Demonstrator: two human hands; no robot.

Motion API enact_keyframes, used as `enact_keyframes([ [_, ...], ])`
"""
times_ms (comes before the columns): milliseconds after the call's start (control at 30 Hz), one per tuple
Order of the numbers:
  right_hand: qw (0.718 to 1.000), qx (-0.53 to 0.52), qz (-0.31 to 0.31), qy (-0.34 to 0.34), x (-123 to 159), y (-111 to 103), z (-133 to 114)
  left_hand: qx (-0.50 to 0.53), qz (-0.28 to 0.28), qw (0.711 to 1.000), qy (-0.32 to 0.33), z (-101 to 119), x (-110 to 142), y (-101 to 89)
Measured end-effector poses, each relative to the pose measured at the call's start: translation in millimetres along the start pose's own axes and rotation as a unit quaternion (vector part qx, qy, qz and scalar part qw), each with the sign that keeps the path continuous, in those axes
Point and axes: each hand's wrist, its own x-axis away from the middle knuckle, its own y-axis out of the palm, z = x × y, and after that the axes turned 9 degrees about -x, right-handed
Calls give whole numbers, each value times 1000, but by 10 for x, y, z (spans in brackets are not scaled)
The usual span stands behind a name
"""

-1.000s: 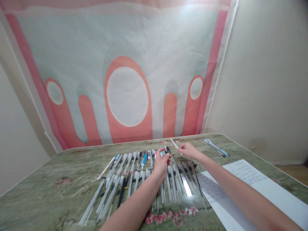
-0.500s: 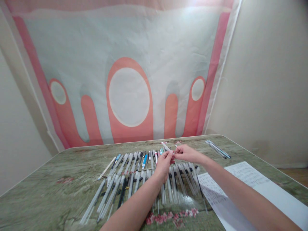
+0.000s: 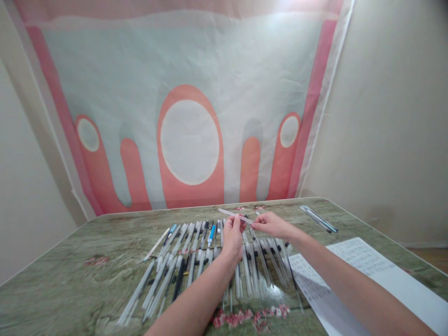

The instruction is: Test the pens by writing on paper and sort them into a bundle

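A pale, translucent pen barrel [image 3: 227, 213] is held up over the far part of the table, slanting from upper left to lower right. My left hand [image 3: 233, 239] pinches it near the middle between thumb and fingers. At its lower right end my right hand [image 3: 271, 225] closes its fingertips on it; whether they also hold a smaller part cannot be made out. Below and around both hands lie rows of taken-apart pens, with clear barrels [image 3: 159, 284], dark caps and thin refills. A blue-and-white pen [image 3: 211, 235] lies just left of my left hand.
A sheet of paper with handwriting [image 3: 353, 261] lies at the right. Behind it rests a bundle of slim pens or refills [image 3: 319, 219]. A whitish stick-like pen [image 3: 156, 244] marks the left end of the back row. A printed cloth [image 3: 189, 196] hangs behind the table.
The barrel has swung to a flatter slant, its far end shifting left. My left hand has moved slightly left and turned; the right hand stays near the barrel's right end.
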Motion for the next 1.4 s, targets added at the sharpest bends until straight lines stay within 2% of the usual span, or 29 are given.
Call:
enact_keyframes([
  [67,1000,2,9,-7,-3,-48,13,13,34,999,8,58,-25,-22],
  [233,999,28,7,-17,10,-222,13,70,178,981,-6,288,-190,-170],
  [367,999,29,-27,-28,47,-296,-38,133,211,968,-18,362,-336,-270],
  [800,998,21,-62,-15,88,-313,-74,163,197,966,-25,311,-367,-274],
  [967,998,20,-51,0,104,-321,-105,132,180,974,-37,313,-321,-238],
  [1067,999,16,-37,-16,99,-316,-120,133,159,977,-47,269,-262,-190],
  [1167,999,-1,-11,-44,80,-282,-126,142,105,982,-74,207,-159,-109],
  [1267,998,-37,19,-54,64,-234,-127,146,49,980,-130,167,-46,-21],
  [1333,994,-102,25,-22,57,-216,-120,156,39,972,-174,160,1,13],
  [1400,978,-206,22,29,42,-218,-97,168,49,963,-203,161,11,20],
])
